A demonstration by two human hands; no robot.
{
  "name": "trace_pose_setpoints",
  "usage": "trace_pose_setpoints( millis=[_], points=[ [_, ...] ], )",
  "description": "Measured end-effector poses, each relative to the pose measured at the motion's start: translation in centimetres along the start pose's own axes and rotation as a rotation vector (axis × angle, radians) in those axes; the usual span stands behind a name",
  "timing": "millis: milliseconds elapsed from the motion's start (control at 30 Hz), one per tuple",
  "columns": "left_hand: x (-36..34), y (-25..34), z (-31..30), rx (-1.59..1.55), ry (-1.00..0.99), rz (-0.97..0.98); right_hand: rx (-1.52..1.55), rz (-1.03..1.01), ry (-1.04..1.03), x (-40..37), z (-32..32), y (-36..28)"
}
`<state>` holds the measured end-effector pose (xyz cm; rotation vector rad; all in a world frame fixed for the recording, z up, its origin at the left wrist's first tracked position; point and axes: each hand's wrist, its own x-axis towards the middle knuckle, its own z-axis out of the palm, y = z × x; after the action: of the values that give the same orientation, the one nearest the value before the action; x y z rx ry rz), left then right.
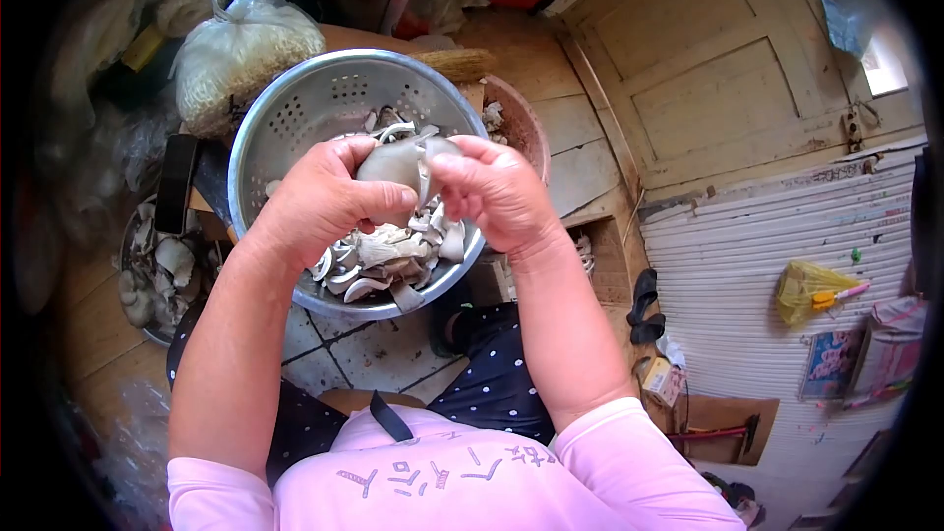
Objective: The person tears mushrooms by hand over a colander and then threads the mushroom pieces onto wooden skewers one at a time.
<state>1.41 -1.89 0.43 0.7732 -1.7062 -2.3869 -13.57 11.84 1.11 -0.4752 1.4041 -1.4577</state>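
A grey mushroom cap (388, 165) is held over a large metal colander (258, 138). My left hand (329, 192) grips the cap from the left, its thumb across the front. On the right, my right hand (497, 192) pinches a thin strip (424, 180) at the cap's edge between thumb and fingers. Below both hands, torn mushroom pieces (393, 251) lie in the colander, pale and grey. The colander's holes show along its far wall.
A tied bag (241, 49) stands behind the colander at the left. Another bowl of mushrooms (162, 270) and a dark phone-like object (177, 182) are at the left. A pink basin (521, 118) sits behind at the right, near a door (728, 88).
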Motion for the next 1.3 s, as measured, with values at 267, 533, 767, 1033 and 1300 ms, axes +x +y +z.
trace_pose_setpoints(
  millis=[267,533,767,1033,1300],
  points=[
    [-0.5,0.6,0.6,0.072,0.053,0.024,-0.021,-0.009,-0.059,0.4,0.9,0.9],
    [-0.7,0.5,0.4,-0.069,-0.018,0.036,0.098,0.017,-0.106,-0.2,1.4,0.3],
    [-0.8,0.3,-0.1,-0.169,-0.125,0.070,0.204,0.023,-0.192,-0.3,1.4,0.4],
    [-0.3,-0.2,-0.2,-0.120,-0.047,0.019,0.145,-0.009,-0.026,0.2,0.9,0.6],
    [0.2,-0.4,-1.4,-0.269,0.001,0.064,0.470,-0.126,0.132,0.7,-1.8,-0.3]
  ],
)
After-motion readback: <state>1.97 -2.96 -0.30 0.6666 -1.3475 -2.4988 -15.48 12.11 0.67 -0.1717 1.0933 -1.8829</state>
